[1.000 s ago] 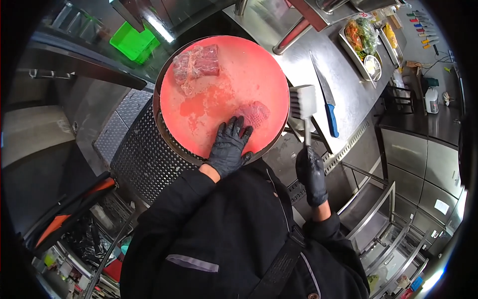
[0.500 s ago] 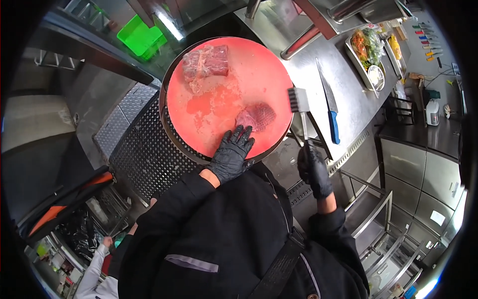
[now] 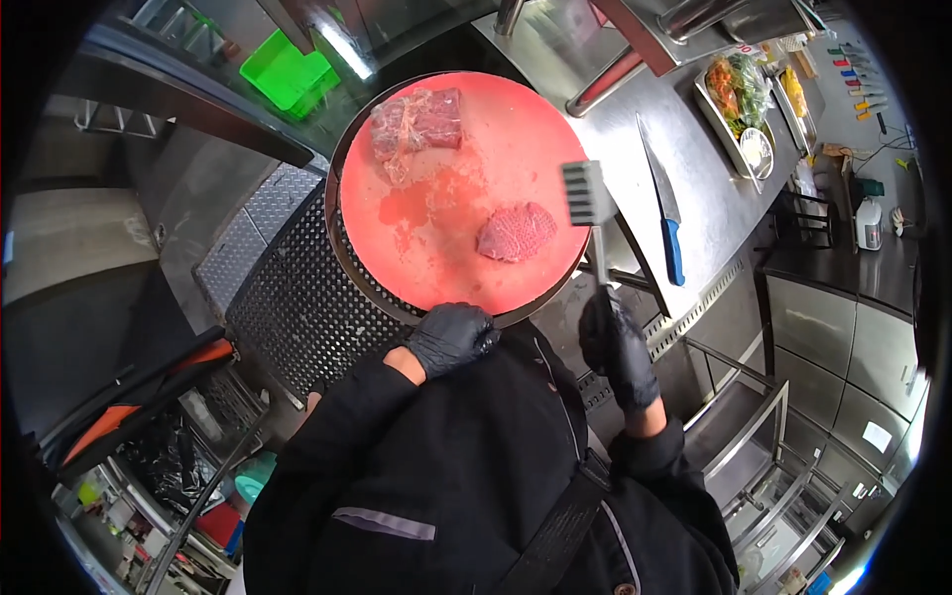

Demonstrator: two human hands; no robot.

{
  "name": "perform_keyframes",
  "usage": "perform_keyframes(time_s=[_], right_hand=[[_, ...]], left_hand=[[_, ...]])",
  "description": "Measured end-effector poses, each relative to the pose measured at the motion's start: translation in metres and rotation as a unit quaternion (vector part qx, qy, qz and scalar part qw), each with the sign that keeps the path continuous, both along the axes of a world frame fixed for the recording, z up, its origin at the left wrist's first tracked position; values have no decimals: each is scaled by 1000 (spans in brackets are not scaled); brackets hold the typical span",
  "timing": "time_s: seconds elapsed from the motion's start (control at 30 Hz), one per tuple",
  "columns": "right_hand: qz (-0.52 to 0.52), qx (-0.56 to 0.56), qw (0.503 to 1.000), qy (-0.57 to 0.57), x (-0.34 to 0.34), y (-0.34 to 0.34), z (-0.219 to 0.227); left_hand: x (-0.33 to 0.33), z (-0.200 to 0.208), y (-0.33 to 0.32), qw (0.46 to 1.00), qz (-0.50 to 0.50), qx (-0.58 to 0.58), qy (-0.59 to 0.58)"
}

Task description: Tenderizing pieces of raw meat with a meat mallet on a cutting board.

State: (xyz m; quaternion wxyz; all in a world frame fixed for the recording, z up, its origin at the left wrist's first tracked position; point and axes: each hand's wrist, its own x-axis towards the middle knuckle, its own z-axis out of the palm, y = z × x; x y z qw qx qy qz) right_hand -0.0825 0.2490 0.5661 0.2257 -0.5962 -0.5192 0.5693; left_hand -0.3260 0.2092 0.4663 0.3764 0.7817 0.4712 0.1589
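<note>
My right hand, in a black glove, grips the handle of a meat mallet. Its ridged metal head is raised by the right rim of a round red cutting board. A small slab of red meat with a dimpled surface lies on the board, apart from both hands. At the board's near edge, my gloved left hand is closed with its fingers curled in; nothing shows in it. A larger block of meat sits toward the far left of the board, beside a wet red smear.
On the steel counter at right lies a long knife with a blue handle. Behind it stands a tray of vegetables. A steel post rises near the board. A green crate is at far left.
My left hand has drawn back from the small meat slab to the board's near edge, and its fingers have curled in. The mallet head has shifted slightly left and up.
</note>
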Motion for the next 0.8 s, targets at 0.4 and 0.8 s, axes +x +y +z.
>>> perform_keyframes(time_s=[0.4,0.8], right_hand=[[-66,-127,984,105,43,-49,-112],[-49,121,989,-71,60,-64,-83]], left_hand=[[-7,6,65,971,224,89,2],[54,30,142,942,140,-196,-235]])
